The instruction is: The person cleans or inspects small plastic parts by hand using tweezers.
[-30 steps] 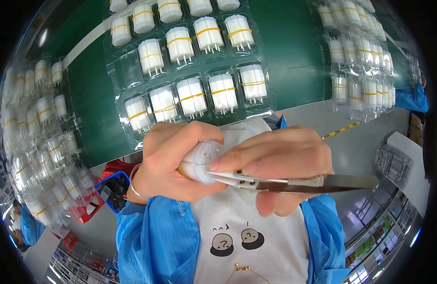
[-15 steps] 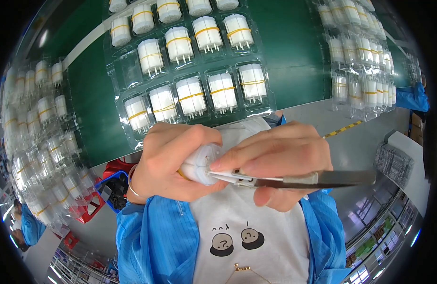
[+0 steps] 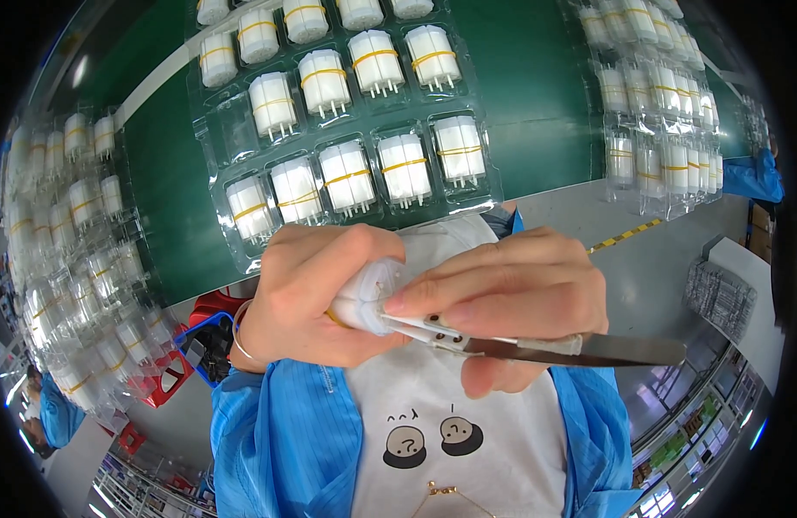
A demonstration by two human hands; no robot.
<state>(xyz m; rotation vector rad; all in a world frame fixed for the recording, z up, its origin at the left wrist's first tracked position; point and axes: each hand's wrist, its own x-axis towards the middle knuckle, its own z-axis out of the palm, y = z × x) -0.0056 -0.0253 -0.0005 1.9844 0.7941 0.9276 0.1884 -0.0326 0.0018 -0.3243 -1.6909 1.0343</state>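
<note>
Left hand point(image 3: 316, 293): fingers clenched around a white cylindrical part point(image 3: 368, 298).
Right hand point(image 3: 511, 298): fingers grasping metal tweezers point(image 3: 537, 344), tips touching the part.

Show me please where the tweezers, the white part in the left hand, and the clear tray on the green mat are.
tweezers point(image 3: 580, 347): head view, on the metal handle.
white part point(image 3: 368, 298): head view, on its end face.
clear tray point(image 3: 234, 129): head view, on an empty pocket.

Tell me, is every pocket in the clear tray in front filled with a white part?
No: the clear tray has an empty pocket at its left, beside the banded white parts.
</note>
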